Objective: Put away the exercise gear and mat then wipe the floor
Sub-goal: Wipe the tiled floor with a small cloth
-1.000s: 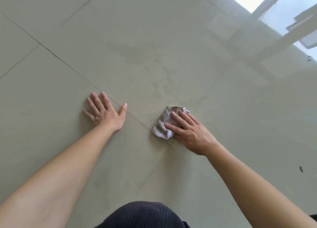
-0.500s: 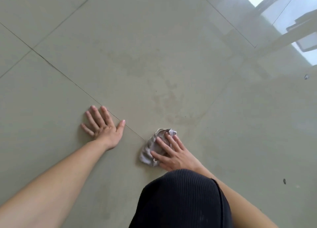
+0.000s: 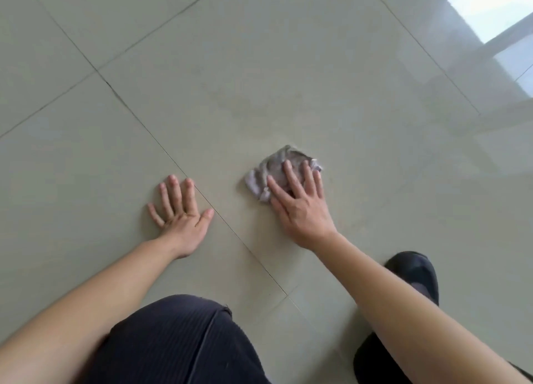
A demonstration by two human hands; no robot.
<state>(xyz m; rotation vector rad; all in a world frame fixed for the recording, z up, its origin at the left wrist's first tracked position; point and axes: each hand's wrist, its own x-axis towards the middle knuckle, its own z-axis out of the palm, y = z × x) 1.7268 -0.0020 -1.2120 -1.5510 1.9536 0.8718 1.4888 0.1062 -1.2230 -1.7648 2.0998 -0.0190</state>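
A small crumpled greyish cloth (image 3: 271, 164) lies on the pale tiled floor (image 3: 288, 66) near the middle of the view. The right hand (image 3: 300, 207) presses down on it from its 5 o'clock side. The hand's fingers (image 3: 288, 173) are straight and spread, aimed toward 12 o'clock, and they cover the cloth's near half. The cloth's far edge and its 9 o'clock corner stick out past the fingertips and the thumb. The cloth is not gripped, only pinned flat under the outstretched fingers.

At 8 o'clock from the cloth, apart from it, the left hand (image 3: 181, 219) rests palm down on the bare floor. Its fingers are wide and straight and its thumb points out toward 2 o'clock. It holds nothing. A dark grout line (image 3: 236, 233) runs on a slant between the two hands, from 10 o'clock toward 5 o'clock, just beside the left thumb.

Both bare forearms reach in from the bottom corners. Between them, at 6 o'clock, is a knee in dark ribbed trousers (image 3: 173, 340). At 4 o'clock from the cloth, beyond the right forearm, a black shoe (image 3: 415, 271) stands on the floor. Far off at 2 o'clock the glossy tiles show a bright window reflection (image 3: 487, 14).
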